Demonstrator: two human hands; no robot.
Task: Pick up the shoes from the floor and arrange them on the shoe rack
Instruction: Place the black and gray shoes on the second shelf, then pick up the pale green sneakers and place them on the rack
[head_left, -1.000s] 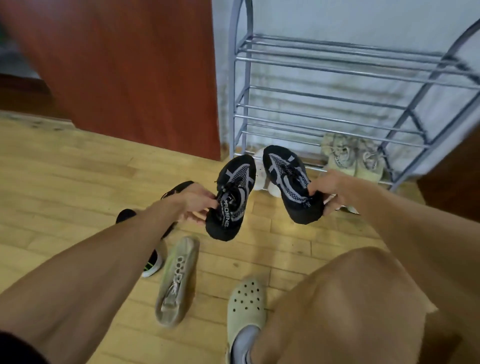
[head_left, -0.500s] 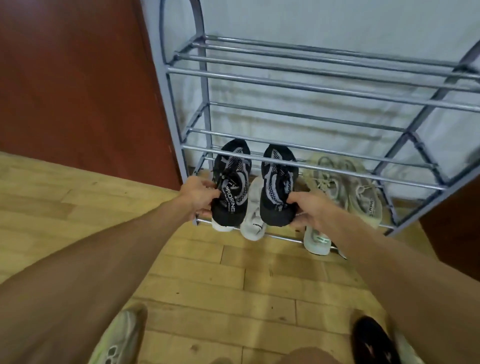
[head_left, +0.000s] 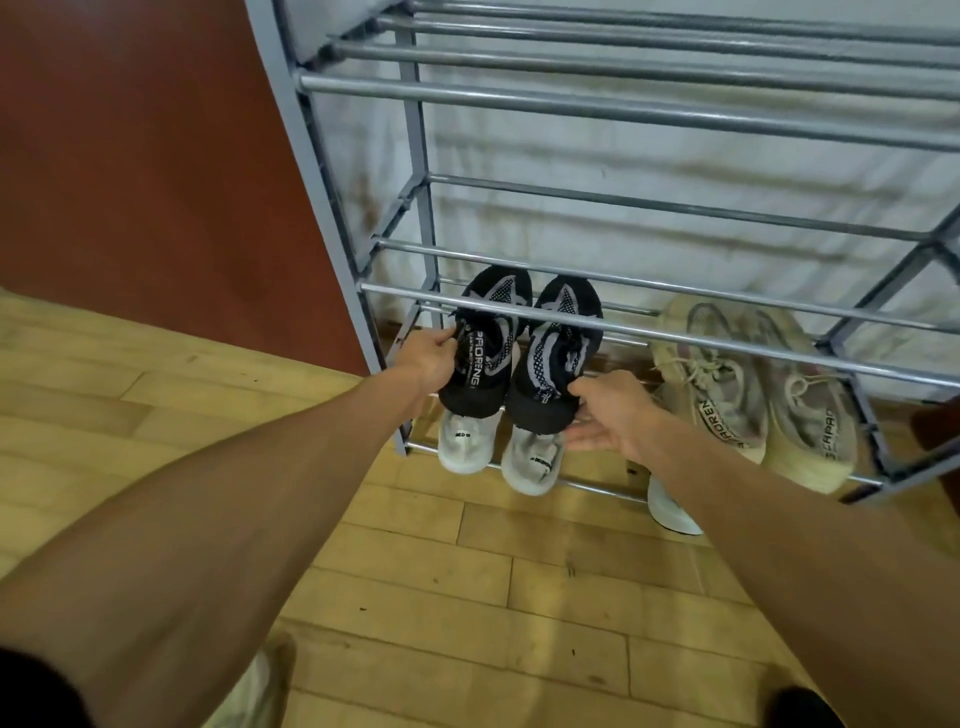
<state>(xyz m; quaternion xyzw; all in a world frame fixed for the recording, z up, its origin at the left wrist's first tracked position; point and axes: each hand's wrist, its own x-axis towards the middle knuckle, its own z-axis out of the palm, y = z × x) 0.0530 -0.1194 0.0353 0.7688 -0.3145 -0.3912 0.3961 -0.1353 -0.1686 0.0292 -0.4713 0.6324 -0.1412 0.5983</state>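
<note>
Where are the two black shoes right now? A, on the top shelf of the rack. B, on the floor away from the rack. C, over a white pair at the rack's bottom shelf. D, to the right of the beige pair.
C: the black shoes, held by the left hand and right hand, lie over the white pair, whose heels stick out beneath them at the bottom of the shoe rack, left of the beige pair.
</note>
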